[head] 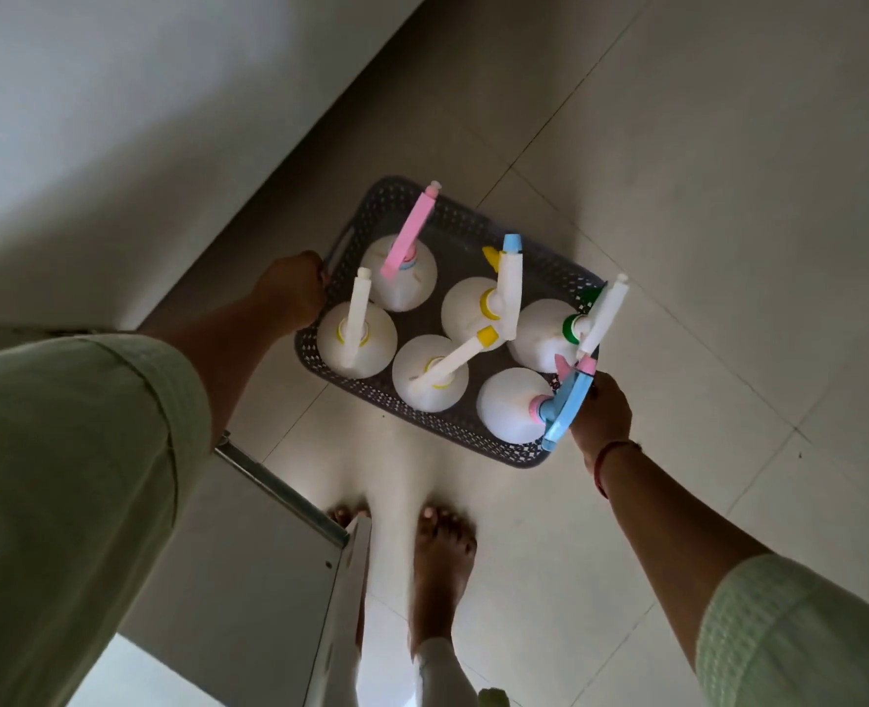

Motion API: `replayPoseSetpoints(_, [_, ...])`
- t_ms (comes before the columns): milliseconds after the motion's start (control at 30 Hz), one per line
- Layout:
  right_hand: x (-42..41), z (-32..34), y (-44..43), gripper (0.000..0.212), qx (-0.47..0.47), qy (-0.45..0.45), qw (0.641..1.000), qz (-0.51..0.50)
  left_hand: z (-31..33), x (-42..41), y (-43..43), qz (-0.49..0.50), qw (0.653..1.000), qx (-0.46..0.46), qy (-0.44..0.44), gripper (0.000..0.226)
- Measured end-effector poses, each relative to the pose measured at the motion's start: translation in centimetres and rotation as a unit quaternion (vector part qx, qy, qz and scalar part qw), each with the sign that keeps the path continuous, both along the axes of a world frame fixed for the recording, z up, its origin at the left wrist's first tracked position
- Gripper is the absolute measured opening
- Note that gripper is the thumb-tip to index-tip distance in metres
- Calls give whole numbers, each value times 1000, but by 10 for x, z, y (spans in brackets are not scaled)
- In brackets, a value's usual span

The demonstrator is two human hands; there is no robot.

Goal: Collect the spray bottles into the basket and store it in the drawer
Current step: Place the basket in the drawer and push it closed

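Head view showed me pale floor tiles (677,196) running to a wall (116,119) on the left. I saw the basket (473,224) held above the floor, six bottles (509,405) upright inside. My left hand (289,293) gripped its left handle; my right hand (601,415) curled round its right rim. An open drawer (249,528) sat below-left beside my feet (442,543), with bare floor to the right.
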State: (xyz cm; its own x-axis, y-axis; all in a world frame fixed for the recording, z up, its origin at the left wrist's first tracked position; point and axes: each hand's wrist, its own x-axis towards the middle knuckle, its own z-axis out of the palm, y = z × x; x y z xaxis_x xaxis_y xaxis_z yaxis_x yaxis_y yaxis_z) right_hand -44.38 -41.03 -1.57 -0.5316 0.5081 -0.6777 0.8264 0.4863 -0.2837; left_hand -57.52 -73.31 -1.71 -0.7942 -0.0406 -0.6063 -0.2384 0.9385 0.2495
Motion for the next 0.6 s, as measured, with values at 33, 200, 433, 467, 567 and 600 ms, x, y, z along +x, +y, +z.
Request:
replayPoseSetpoints(33, [-1, 5, 1, 29, 5, 1, 1000, 18, 6, 3, -1, 0, 1000, -2, 9, 25])
replayPoseSetpoints(200, [-7, 53, 15, 30, 9, 4, 998, 55, 53, 13, 4, 20, 999, 7, 30, 26])
replayPoseSetpoints(433, [-21, 184, 35, 42, 45, -21, 983, 179, 175, 39, 17, 79, 996, 33, 11, 23])
replayPoseSetpoints(467, [-24, 209, 38, 38, 56, -25, 979, 196, 197, 45, 19, 93, 995, 36, 17, 22])
replayPoseSetpoints(567, [-32, 278, 41, 38, 80, -26, 961, 262, 254, 65, 21, 132, 990, 51, 28, 19])
replayPoseSetpoints(600, [-35, 300, 39, 38, 85, -20, 960, 265, 269, 72, 22, 144, 988, 54, 30, 20])
